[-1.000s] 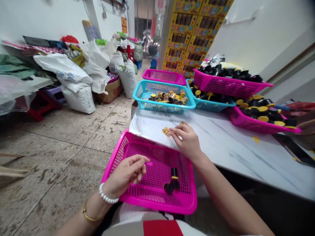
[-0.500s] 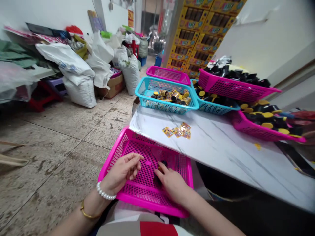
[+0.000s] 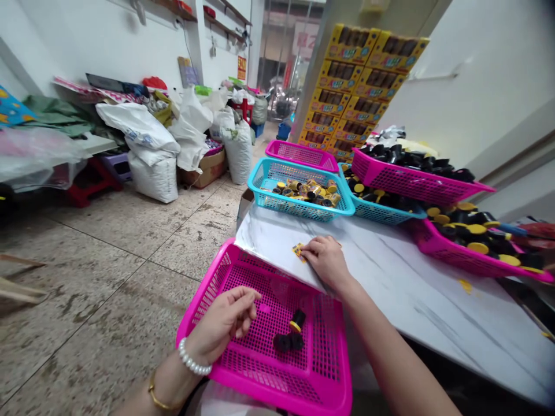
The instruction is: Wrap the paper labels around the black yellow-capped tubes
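My right hand (image 3: 326, 261) reaches over the edge of the white table (image 3: 368, 277). Its fingertips pinch a small yellow printed label (image 3: 298, 250) on the tabletop; the other labels are hidden by this hand. Over the left side of a pink plastic basket (image 3: 203, 300), my left hand (image 3: 234, 315) hangs with curled fingers, thumb against the forefinger. Whether anything is inside that pinch is hidden. On the basket floor lie a black cylinder with a yellow end (image 3: 297, 319) and black pieces (image 3: 288, 342), apart from both hands.
A blue basket (image 3: 255, 188) holds several yellow-wrapped cylinders. To the right, a pink basket of black parts (image 3: 416, 179) rests above another pink basket with yellow-capped pieces (image 3: 437, 245). Stacked yellow boxes (image 3: 342, 86) stand behind. White sacks (image 3: 151, 167) line the floor at left.
My right hand has left the black pieces in the pink basket and moved up and forward to the labels. The left hand keeps its curled pose over the basket. The camera view has shifted.
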`<state>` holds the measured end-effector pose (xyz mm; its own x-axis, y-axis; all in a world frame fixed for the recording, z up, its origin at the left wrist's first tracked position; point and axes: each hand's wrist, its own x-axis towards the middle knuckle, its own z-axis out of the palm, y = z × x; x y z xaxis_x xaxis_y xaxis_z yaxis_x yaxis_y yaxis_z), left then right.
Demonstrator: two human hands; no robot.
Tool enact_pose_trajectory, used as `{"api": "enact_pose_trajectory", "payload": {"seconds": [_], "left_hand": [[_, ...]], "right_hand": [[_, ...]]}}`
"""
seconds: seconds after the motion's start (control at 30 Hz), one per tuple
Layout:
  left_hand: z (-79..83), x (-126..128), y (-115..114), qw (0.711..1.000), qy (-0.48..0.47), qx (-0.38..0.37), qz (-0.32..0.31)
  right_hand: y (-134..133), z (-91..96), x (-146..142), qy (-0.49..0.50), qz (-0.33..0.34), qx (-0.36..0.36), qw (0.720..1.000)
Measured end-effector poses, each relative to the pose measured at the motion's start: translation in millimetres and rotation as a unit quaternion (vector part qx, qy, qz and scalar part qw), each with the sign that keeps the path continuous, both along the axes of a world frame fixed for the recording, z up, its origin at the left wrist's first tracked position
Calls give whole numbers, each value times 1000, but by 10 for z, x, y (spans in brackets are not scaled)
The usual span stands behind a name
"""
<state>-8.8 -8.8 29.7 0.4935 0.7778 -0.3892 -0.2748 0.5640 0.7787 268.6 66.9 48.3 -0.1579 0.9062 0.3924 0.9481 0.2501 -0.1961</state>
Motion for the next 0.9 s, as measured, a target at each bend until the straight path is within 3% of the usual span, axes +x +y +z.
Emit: {"api": "enact_pose_trajectory", "payload": {"seconds": [0.23,0.4,0.5,0.6,0.67,0.77,0.83,0.9], "left_hand": [[117,135,110,1000,0,20,-8],[18,56,43,1000,7,11,6],[-9,1,24,1000,10,16,18],[81,-8,39,997,42,58,40],[167,10,60,991,63,98,63],[241,44,75,983,78,141,85],[243,53,50,979,78,147,117],[230,49,1,973,81,145,159]], "right_hand": [[2,-72,-13,-8,-12,8,1000],[59,-16,26,-4,17,18,1000],[-21,70,-110,8,30,30,999],[-249,164,-405,122,61,-5,991],[-435,201,-630,250,90,-82,961],[-657,189,-888,405,111,-196,886],[-739,143,-982,464,99,-222,852],[-776,86,-1027,493,77,-221,838]]}}
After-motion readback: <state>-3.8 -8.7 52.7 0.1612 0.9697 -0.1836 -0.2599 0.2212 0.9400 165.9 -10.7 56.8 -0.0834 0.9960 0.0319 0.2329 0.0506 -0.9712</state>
